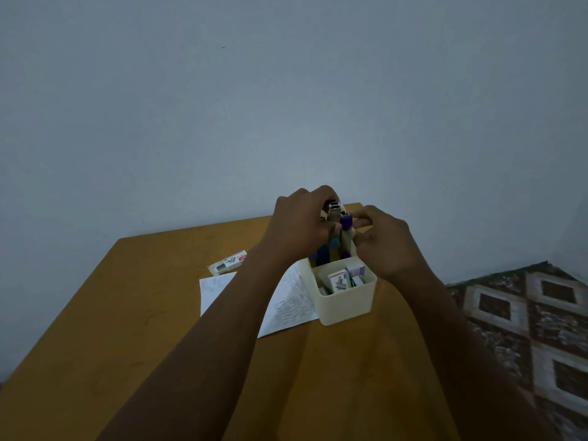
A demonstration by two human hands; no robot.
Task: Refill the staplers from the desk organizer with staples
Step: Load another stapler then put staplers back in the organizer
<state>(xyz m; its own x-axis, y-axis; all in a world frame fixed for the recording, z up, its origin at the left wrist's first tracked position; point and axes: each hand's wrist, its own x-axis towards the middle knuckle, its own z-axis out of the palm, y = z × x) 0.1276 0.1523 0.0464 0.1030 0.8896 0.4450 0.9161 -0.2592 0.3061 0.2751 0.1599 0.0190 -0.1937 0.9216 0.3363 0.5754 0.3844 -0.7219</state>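
Hands meet above the far compartment of the cream desk organizer (pixel 346 300), which stands near the far right corner of the wooden table (pixel 133 338), close to the table's right edge and the wall (pixel 286 90) behind. The left hand (pixel 299 221) is closed around the top of a stapler (pixel 333 210) whose metal end shows between the fingers. The right hand (pixel 386 243) pinches at a purple stapler (pixel 346 219) just beside it; both staplers stand upright in the organizer among other blue and purple ones. Small staple boxes (pixel 345 278) fill the near compartment.

Sheets of paper (pixel 286 307) lie just left of the organizer, partly under the left forearm. A longer staple box (pixel 228 262) rests farther left, apart from the paper's far edge. The near and left stretches of the table are bare wood up to the left edge. Beyond the right edge, lower down, a patterned fabric (pixel 525 313) shows.
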